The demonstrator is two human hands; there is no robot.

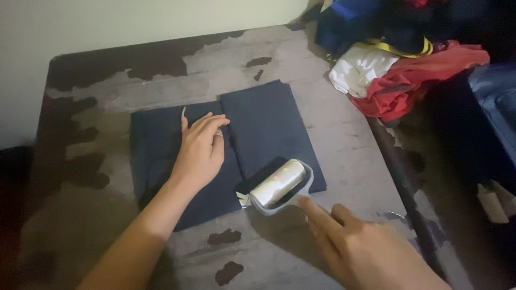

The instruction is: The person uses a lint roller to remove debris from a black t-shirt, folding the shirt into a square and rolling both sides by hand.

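On worn table (344,139): folded navy cloth (263,123) at centre, lint roller (280,185) on its 5 o'clock corner.

Left hand (200,150) lies flat and open on the cloth's middle fold, fingers pointing to 1 o'clock, gripping nothing. Right hand (365,249), at 5 o'clock, is loose and unclenched, with its forefinger tip touching the roller's grey frame; it grasps nothing. Roller's white drum rests partly on the cloth, partly over bare tabletop. No containers in view. Tabletop is grey with dark patches where the finish has peeled. Pale wall (134,21) runs along 11 to 12 o'clock. Heap of clothes (398,70) (white, red, blue) sits at 2 o'clock, overhanging the table's right edge. Bare tabletop lies at 7 and 9 o'clock.
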